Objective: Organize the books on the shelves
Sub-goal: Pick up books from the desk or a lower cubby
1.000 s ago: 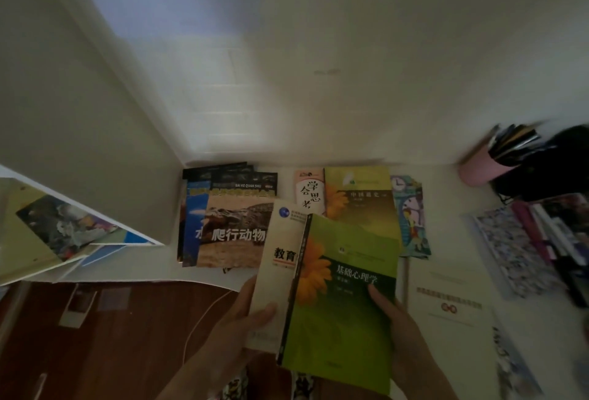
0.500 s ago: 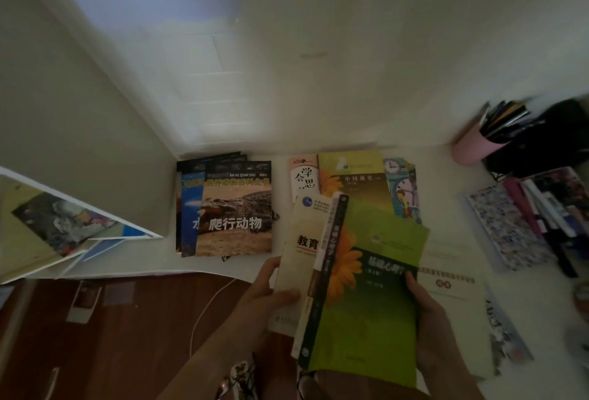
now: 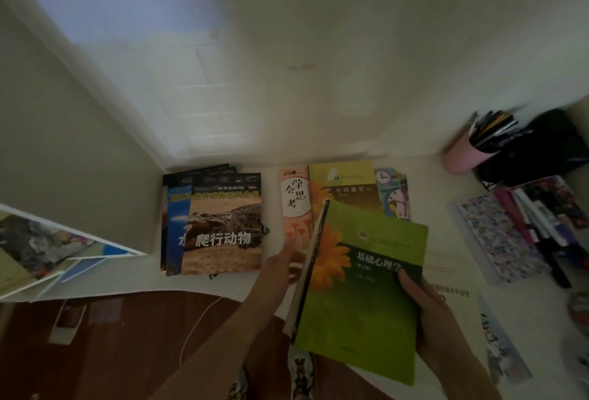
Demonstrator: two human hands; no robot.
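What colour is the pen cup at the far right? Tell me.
Pink. The pen cup shows only in the head view, near the wall, with dark pens sticking out.

The green book (image 3: 366, 297) reads 基础心理学 on its cover, with smaller print below too blurred to read. The reptile book (image 3: 223, 234) carries 爬行动物 in large white characters and "BAI KE QUAN SHU" near its top. The pink book (image 3: 294, 205) reads 学会思考. The olive book (image 3: 345, 188) reads 中国通史.
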